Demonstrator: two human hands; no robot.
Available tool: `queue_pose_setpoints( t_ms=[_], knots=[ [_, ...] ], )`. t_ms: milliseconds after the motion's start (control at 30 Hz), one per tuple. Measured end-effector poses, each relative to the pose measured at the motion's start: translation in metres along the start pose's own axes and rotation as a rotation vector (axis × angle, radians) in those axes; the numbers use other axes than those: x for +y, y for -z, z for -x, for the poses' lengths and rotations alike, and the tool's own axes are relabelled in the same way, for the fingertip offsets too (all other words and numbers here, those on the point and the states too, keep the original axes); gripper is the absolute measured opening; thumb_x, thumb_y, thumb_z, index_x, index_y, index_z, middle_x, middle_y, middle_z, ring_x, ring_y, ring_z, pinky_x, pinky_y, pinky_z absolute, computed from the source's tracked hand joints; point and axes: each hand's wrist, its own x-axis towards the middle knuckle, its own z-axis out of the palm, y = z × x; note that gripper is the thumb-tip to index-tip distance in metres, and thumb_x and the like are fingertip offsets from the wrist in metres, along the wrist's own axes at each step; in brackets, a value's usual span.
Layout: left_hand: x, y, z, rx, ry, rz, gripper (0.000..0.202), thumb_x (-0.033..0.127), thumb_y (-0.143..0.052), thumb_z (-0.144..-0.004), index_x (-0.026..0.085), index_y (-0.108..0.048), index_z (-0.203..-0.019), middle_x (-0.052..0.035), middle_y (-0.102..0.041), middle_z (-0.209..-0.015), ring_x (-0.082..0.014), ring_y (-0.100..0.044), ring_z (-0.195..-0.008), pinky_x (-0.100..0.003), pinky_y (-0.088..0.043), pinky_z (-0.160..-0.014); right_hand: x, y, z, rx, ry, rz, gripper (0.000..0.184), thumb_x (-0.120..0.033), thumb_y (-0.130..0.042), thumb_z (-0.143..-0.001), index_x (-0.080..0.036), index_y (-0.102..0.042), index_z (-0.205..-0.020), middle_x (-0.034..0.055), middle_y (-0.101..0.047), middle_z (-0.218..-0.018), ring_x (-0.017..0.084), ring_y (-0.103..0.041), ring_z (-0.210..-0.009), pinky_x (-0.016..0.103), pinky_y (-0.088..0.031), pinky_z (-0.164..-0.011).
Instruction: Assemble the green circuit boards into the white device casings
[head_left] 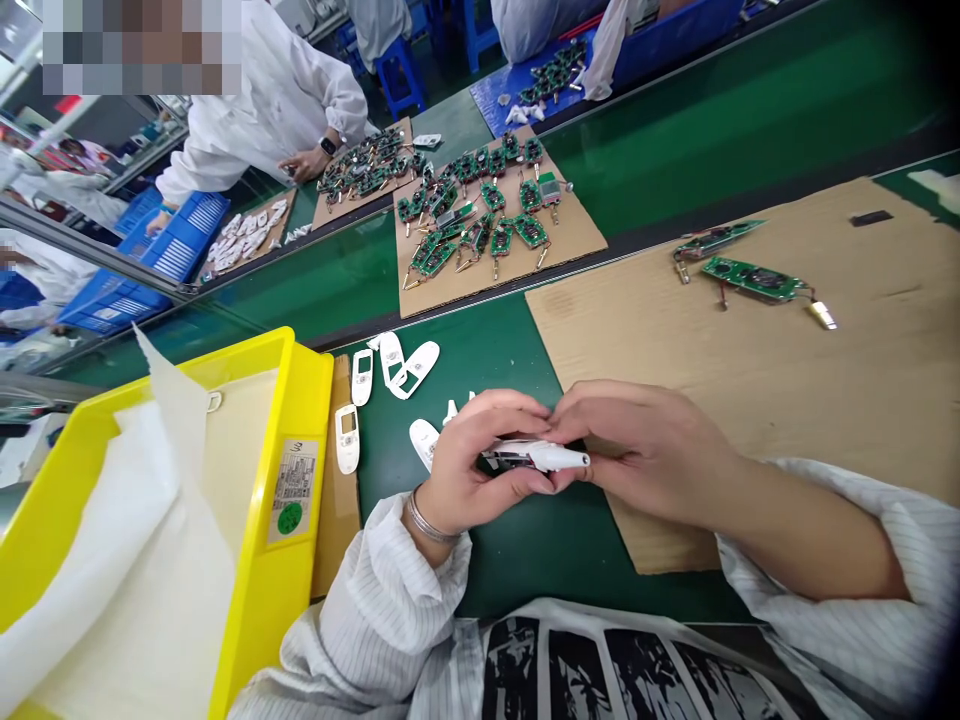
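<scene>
My left hand (480,462) and my right hand (645,450) meet over the green mat, both closed on one small white plastic device casing (544,456) held sideways between them. Its rounded white tip pokes out under my right fingers. A dark inner part shows at its left end. Several loose white casing shells (397,365) lie on the mat just beyond my left hand. Two green circuit boards (754,277) with wire leads rest on the cardboard sheet (825,380) to the upper right.
A yellow bin (292,480) lined with white foam sheet stands at the left. Across the green conveyor belt (675,150) a cardboard (574,240) carries several green boards. A person in a white coat (277,100) works at the far side beside blue crates (169,240).
</scene>
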Motion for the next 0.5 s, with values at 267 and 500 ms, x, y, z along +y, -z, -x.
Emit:
queue_pose_setpoints(
  t_ms=[267, 500],
  knots=[
    [0.002, -0.007, -0.001, 0.174, 0.319, 0.122, 0.021, 0.035, -0.058, -0.092, 0.021, -0.068, -0.102, -0.0084, -0.069, -0.107, -0.0145, -0.067, -0.077, -0.027, -0.055, -0.066, 0.003, 0.000, -0.006, 0.036, -0.281, -0.087, 0.022, -0.038, -0.065, -0.089, -0.018, -0.071, -0.082, 0.0025, -0.068, -0.076, 0.013, -0.061, -0.063, 0.024, -0.047, -0.057],
    [-0.003, -0.024, -0.007, 0.659, 0.572, 0.558, 0.021, 0.037, -0.051, -0.095, 0.017, -0.054, -0.094, -0.0064, -0.069, -0.099, -0.0077, -0.060, -0.064, -0.028, -0.056, -0.074, 0.004, -0.016, -0.008, -0.086, -0.675, -0.481, 0.031, -0.045, -0.068, -0.077, -0.016, -0.065, -0.088, 0.0087, -0.070, -0.089, 0.019, -0.067, -0.078, 0.029, -0.055, -0.066]
  ],
)
